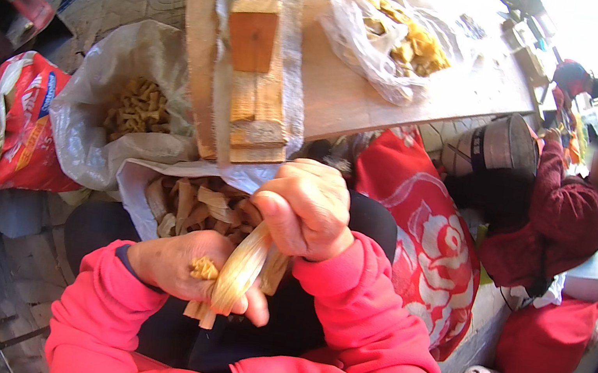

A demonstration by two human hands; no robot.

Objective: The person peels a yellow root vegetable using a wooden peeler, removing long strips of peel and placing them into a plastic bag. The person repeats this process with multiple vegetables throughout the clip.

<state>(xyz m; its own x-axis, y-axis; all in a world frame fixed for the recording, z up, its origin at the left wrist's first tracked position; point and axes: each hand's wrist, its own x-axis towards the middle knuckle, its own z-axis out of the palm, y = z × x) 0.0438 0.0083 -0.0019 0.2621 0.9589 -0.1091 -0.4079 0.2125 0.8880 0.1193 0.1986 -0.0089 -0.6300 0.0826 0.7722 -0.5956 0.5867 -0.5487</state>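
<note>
My left hand point(185, 265) is closed around a pale, dried husk-like strip point(239, 280), whose folded end curls over my fingers; a small yellowish crumpled bit point(204, 268) pokes out at the top of that fist. Above and to the right, my right hand point(307, 208) grips the upper end of the same strip. A second flat piece point(274, 272) hangs beside it, and cut ends stick out below my left hand. Under my hands an open white sack point(140, 184) holds many brownish dry strips point(213, 205).
A wooden table point(319, 101) bears a wooden block tool point(256, 84) on cloth and a plastic bag point(346, 46) of yellowish pieces. Left stand a clear sack point(80, 108) of curled pieces and a red bag point(47, 132). Red floral fabric point(430, 250) lies right; two people point(573, 214) sit beyond.
</note>
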